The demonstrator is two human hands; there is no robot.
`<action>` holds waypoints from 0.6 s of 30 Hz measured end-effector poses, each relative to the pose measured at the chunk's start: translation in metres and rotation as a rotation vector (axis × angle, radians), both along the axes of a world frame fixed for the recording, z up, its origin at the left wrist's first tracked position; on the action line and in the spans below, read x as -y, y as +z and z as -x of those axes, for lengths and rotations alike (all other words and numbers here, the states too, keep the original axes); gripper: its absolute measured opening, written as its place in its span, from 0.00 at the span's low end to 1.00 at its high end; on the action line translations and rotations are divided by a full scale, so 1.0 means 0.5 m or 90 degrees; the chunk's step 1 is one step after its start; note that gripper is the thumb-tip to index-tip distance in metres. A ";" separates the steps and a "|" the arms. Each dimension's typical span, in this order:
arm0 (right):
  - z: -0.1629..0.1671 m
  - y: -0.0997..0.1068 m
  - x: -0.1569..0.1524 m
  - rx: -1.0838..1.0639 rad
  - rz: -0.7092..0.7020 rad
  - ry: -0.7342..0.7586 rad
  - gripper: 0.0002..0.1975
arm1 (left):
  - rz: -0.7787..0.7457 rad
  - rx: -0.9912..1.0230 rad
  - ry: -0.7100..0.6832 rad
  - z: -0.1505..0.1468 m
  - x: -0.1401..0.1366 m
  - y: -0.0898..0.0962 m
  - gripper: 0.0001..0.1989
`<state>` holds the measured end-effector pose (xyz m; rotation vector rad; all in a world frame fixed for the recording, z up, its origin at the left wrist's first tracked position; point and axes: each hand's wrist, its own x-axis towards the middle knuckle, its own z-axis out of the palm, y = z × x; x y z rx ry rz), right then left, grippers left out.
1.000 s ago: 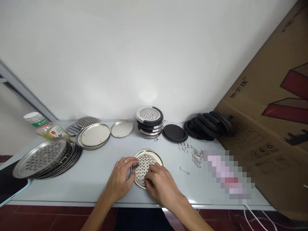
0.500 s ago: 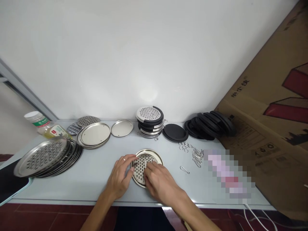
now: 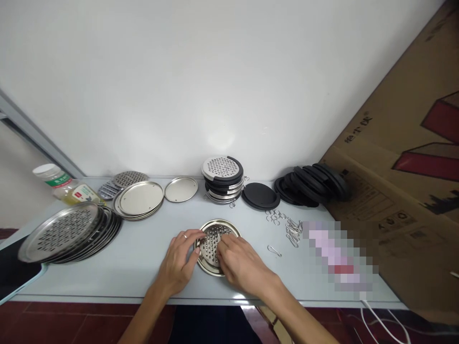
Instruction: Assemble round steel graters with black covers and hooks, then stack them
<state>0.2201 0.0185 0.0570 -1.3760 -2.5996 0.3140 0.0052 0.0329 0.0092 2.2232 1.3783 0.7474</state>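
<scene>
In front of me lies a shallow round metal tray (image 3: 215, 272), with a perforated grater disc (image 3: 211, 246) sitting inside its rim. My left hand (image 3: 180, 260), a ring on one finger, holds the left edge, index finger and thumb curled over the disc and rim. My right hand (image 3: 242, 263) is bent over the right part of the disc, its fingers closed together and pressing or gripping there; the fingertips are partly hidden. To the right, a single wire clip (image 3: 274, 251) lies apart from a pile of wire clips (image 3: 294, 232) and several small metal rings (image 3: 274, 217).
Behind stands a stack of black-edged graters (image 3: 221, 172), with black round bases (image 3: 261, 196) beside it. Larger grater plates (image 3: 64, 234), plain metal discs (image 3: 141, 198) and a plastic bottle (image 3: 53, 177) are on the left. A cardboard box (image 3: 390, 191) borders the right.
The grater disc has shifted up and to the right within the tray, baring the lower rim. My right hand has moved slightly right with it; my left hand stays at the edge.
</scene>
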 end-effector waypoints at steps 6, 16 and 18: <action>0.006 -0.020 0.002 0.044 -0.004 -0.004 0.09 | -0.001 -0.021 0.002 -0.007 -0.001 0.000 0.18; 0.007 -0.035 0.006 -0.049 -0.004 -0.015 0.07 | -0.007 -0.024 0.014 -0.010 -0.003 -0.005 0.22; -0.007 -0.034 0.008 -0.143 0.018 -0.033 0.08 | -0.022 -0.026 0.016 -0.010 -0.002 -0.007 0.20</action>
